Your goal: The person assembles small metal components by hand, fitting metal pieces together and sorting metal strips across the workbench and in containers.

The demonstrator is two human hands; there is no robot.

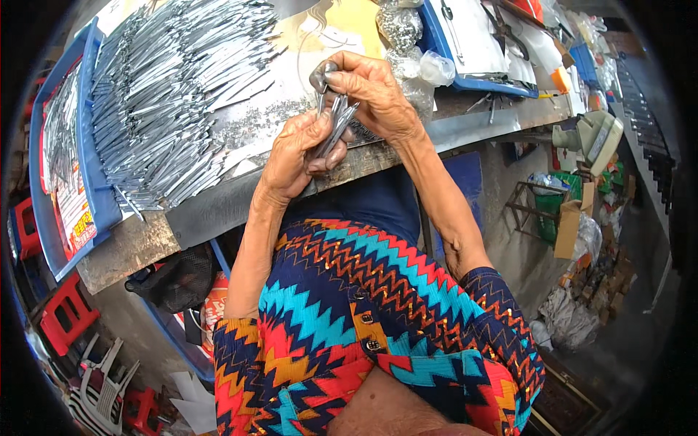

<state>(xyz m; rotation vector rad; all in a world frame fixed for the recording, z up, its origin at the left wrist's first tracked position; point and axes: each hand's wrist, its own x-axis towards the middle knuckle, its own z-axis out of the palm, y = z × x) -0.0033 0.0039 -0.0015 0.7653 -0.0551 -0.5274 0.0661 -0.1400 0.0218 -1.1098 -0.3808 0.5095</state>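
Observation:
A small bundle of slim silver metal pieces (339,125) is gripped in my left hand (297,149), its fingers curled around them just over the table's front edge. My right hand (378,93) is closed at the upper end of the bundle, thumb and fingers pinched together around one or more of the slim pieces. Dark grey shows at its fingertips; whether that is a covering or dirt, I cannot tell. To the left, a broad heap of similar slim metal pieces (167,87) lies in overlapping rows on the worktable (218,211). Dark specks are scattered on the metal surface between heap and hands.
A blue tray (86,138) with more metal pieces stands at the far left. On the right are another blue tray (472,81) holding pliers (507,33), and plastic bags (407,54). Red stools (67,312) and a cardboard box (571,229) stand below table height.

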